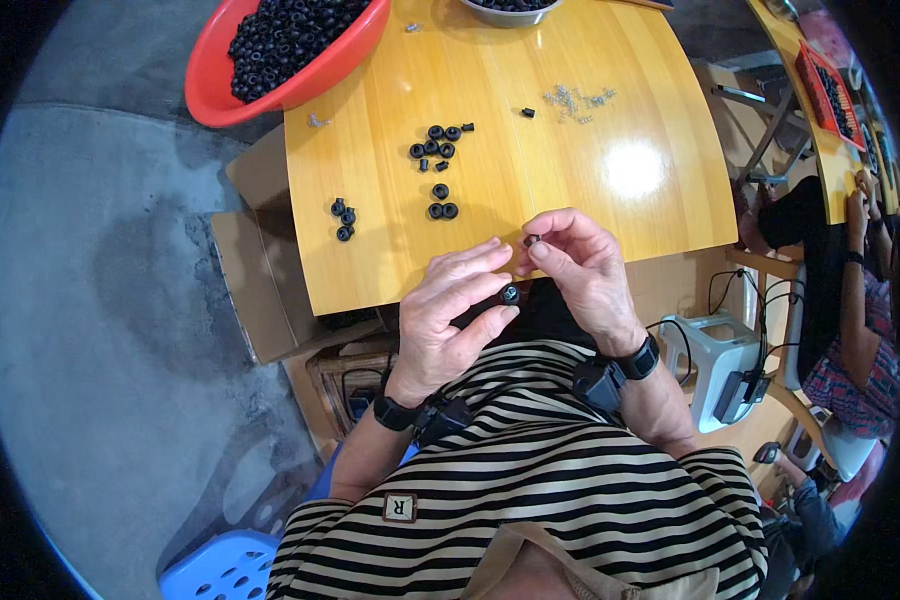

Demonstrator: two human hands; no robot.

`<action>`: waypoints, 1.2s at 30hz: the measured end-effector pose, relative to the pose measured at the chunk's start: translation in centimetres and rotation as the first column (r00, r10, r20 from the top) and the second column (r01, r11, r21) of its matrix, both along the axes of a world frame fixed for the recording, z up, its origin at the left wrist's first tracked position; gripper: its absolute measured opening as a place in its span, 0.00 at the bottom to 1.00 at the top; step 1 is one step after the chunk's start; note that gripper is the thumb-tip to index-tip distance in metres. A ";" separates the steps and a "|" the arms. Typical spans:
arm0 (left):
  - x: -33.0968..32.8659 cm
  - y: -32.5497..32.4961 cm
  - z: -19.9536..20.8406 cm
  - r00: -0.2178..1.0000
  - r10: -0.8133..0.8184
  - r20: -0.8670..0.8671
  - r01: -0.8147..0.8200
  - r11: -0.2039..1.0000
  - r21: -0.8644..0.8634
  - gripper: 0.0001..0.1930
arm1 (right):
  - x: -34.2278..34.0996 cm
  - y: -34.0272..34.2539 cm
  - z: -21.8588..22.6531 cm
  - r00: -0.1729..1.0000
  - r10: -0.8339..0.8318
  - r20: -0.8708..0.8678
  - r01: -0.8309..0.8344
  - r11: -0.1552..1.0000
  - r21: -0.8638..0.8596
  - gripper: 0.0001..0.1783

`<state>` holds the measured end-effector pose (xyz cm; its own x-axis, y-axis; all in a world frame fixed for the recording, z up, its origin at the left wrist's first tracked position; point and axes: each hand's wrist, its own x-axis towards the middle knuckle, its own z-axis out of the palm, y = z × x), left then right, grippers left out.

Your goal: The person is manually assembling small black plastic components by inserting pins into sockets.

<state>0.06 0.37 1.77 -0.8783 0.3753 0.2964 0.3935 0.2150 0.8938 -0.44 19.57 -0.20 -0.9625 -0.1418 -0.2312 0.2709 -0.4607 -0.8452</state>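
your left hand [450, 310] is held just off the near edge of the wooden bench [610, 170], over your lap, and its grip is closed on a small black rubber ring [510, 294], pinched between thumb and fingertips with the ring's hole facing up at you. your right hand [582, 270] sits just beside it, fingertips nearly touching the left hand's, and its grip is closed on a tiny dark pin-like piece [532, 240] held between thumb and forefinger, just above and to the right of the ring; the piece is too small to tell more about. both wrists carry black bands with small black units strapped on

on the bench in front of your hands lie loose black rings: a pair and a single one [440, 203] nearest you, a bigger cluster [436, 143] further back, and a group of three [343, 218] off to the left near the bench edge. a scatter of small silvery metal parts [576, 101] lies toward the far right, with one lone black piece [527, 112] just beside it. a red basin [270, 75] heaped with black rings overhangs the far left corner, and a metal bowl [510, 10] with more sits at the far edge. an open cardboard box [255, 290] stands on the floor left of the bench. another person [850, 310] sits at a separate bench to your right
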 end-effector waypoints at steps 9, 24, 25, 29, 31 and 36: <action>-0.2 -0.1 0.2 1.000 0.004 -0.004 -0.004 1.000 0.020 0.16 | 0.2 -0.3 -0.2 0.998 0.045 -0.049 -0.046 0.999 -0.017 0.08; -0.4 0.1 -0.2 1.000 -0.008 -0.014 0.009 0.996 0.088 0.17 | 0.5 -0.3 -0.4 0.998 0.045 -0.048 -0.046 0.998 -0.034 0.08; -0.4 0.1 -0.2 1.000 0.000 -0.013 0.001 0.996 0.084 0.17 | 0.4 -0.4 -0.3 0.999 0.016 -0.039 -0.018 0.999 -0.037 0.09; -0.1 0.3 -0.3 0.995 0.096 0.033 -0.099 0.989 0.107 0.17 | 0.6 -0.5 -0.3 0.999 0.022 -0.045 -0.021 1.000 0.021 0.10; -0.1 0.3 -0.5 0.997 0.079 0.025 -0.082 0.990 0.118 0.17 | 0.6 -0.7 -0.3 0.996 -0.014 -0.087 0.018 0.999 0.046 0.11; -0.1 0.2 -0.6 0.998 0.059 0.005 -0.059 0.993 0.105 0.18 | 0.8 -0.8 -0.4 0.998 -0.031 -0.063 0.034 0.999 0.040 0.10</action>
